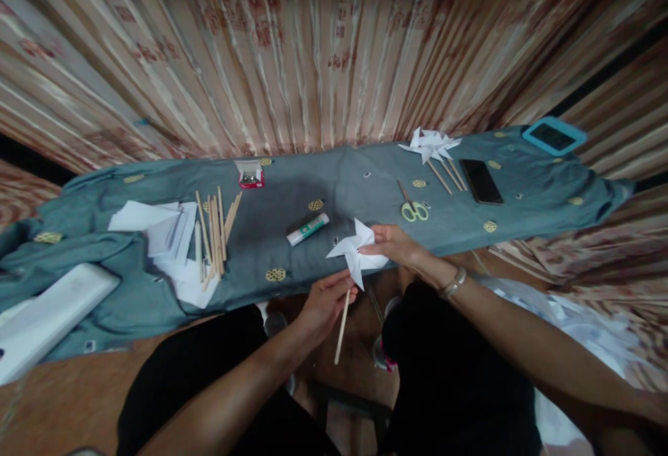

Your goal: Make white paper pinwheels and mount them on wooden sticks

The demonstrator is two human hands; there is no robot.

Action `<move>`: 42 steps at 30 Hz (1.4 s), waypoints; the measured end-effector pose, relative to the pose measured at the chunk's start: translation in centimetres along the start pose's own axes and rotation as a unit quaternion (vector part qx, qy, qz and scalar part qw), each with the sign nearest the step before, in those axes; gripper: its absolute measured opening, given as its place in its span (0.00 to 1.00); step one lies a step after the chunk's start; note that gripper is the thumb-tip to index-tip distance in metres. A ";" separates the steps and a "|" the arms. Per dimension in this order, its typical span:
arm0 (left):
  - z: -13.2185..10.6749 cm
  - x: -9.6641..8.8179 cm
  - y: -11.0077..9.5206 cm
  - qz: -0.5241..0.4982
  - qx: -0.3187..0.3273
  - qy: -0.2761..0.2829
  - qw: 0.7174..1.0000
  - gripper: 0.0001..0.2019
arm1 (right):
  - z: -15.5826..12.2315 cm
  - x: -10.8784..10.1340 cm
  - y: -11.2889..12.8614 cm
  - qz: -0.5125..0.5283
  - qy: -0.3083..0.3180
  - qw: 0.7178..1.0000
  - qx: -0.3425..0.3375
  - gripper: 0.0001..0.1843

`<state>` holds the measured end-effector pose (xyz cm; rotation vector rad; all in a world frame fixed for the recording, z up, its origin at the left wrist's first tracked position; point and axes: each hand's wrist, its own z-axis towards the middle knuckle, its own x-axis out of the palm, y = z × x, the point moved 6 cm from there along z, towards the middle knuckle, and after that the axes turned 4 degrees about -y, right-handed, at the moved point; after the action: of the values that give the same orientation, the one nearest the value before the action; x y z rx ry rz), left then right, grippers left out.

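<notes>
A white paper pinwheel [353, 250] on a thin wooden stick [342, 327] is held over the front edge of a grey-blue cloth [323, 195]. My left hand [326, 299] is closed around the stick just below the paper. My right hand [394, 244] pinches the pinwheel's right side with thumb and fingers. A watch or bracelet [453, 283] sits on my right wrist.
On the cloth lie a glue stick [307, 229], yellow-handled scissors [413, 208], several wooden sticks [216, 230], white paper sheets [167, 233], a red box of pins [251, 176], finished pinwheels [431, 146], a black phone [481, 181] and a blue-cased device [554, 136]. Curtains hang behind.
</notes>
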<state>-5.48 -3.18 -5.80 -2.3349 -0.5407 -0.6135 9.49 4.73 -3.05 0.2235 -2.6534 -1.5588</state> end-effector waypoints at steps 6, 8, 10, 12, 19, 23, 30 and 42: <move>0.0 -0.4 0.2 0.011 -0.006 -0.009 1.000 0.07 | 1.7 0.3 0.5 -0.075 0.043 0.996 0.012 0.22; 0.1 -0.7 0.4 0.014 -0.011 -0.023 1.000 0.05 | 2.3 0.4 0.5 -0.104 0.055 0.993 0.014 0.22; 0.2 -0.9 0.5 0.018 -0.015 -0.036 0.999 0.05 | 2.8 0.4 0.5 -0.133 0.066 0.989 0.013 0.21; 0.4 -1.1 0.6 0.023 -0.017 -0.040 0.999 0.06 | 3.2 0.5 0.6 -0.162 0.074 0.984 0.009 0.21; 0.8 -1.2 1.1 0.035 -0.024 -0.037 0.998 0.07 | 3.8 0.7 1.3 -0.247 0.093 0.965 -0.009 0.17; 0.8 -1.1 1.1 0.039 -0.024 -0.032 0.998 0.06 | 3.8 0.9 1.7 -0.272 0.095 0.958 -0.013 0.17; 0.4 -1.0 1.5 0.079 -0.040 -0.011 0.996 0.10 | 3.4 1.4 2.5 -0.279 0.119 0.953 -0.008 0.14; 0.8 -0.8 2.0 0.097 -0.034 -0.004 0.995 0.08 | 3.8 1.4 2.4 -0.290 0.119 0.950 -0.003 0.20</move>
<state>-4.84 -4.19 -7.71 -2.4177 -0.2960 -0.5394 7.37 8.93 -2.85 1.2001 -2.5123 -1.5294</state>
